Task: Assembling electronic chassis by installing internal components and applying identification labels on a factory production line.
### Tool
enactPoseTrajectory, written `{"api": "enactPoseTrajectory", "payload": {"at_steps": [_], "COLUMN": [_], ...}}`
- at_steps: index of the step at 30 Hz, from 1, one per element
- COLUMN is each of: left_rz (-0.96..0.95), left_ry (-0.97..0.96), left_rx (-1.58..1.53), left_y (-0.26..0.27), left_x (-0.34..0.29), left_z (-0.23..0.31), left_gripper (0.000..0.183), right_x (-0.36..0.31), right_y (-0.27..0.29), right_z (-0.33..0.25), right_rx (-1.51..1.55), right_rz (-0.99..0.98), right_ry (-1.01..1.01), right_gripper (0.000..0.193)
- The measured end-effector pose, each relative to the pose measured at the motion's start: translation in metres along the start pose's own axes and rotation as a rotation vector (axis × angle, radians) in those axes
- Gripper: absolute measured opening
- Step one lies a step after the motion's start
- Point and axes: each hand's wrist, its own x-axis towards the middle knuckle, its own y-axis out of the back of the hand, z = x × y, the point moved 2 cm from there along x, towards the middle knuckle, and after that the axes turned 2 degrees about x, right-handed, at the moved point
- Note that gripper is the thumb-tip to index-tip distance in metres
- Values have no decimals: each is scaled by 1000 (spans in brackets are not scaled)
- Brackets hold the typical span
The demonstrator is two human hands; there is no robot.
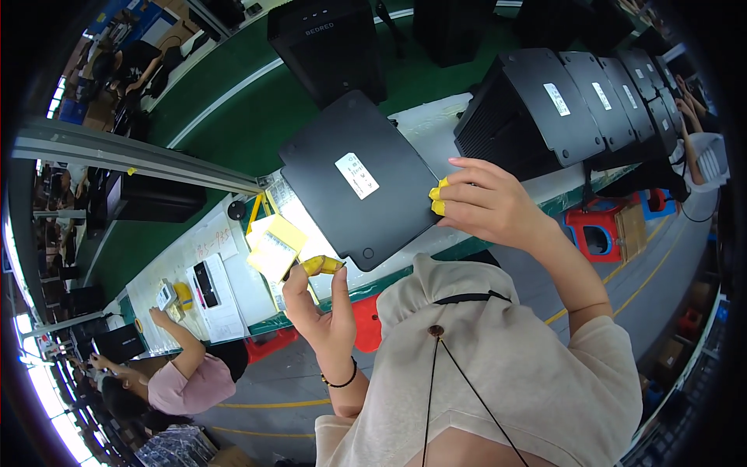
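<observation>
A flat black box (350, 148) with a white label (357, 175) lies on the white bench (436, 128) in front of me. My right hand (486, 204), with yellow finger covers on thumb and forefinger, pinches the box's right edge. My left hand (319, 307), with a dark band on its wrist, is raised below the box's near corner. Its yellow-covered thumb and forefinger are pressed together. I cannot make out whether anything small is between them. Just left of those fingertips lies a yellow sheet of labels (272, 245).
A row of upright black boxes (545, 101) stands at the right. Another black box (327, 47) stands on the green belt (257, 117) beyond. A person in a pink shirt (191, 381) works at the bench on the left. A red stool (595, 233) stands below the bench.
</observation>
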Motion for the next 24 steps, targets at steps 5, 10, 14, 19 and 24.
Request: {"api": "enactPoseTrajectory", "payload": {"at_steps": [5,10,14,19,24], "left_rz": [-48,-184,-221,-234,-182], "left_ry": [24,12,27,32,-261], "left_rx": [21,29,71,89,316], "left_y": [-1,-6,-12,-17,-22], "left_x": [1,9,13,15,19], "left_z": [4,12,15,16,23], "left_gripper": [39,36,33,31,28], "right_x": [-16,-17,-10,-11,-11], "right_y": [-13,-32,-55,-67,-66], "right_z": [4,1,-11,-19,-20], "right_rx": [-29,540,941,1019,1021], "right_rz": [83,325,228,403,408], "right_ry": [81,-569,-885,-821,-824], "right_gripper": [32,60,57,49,47]}}
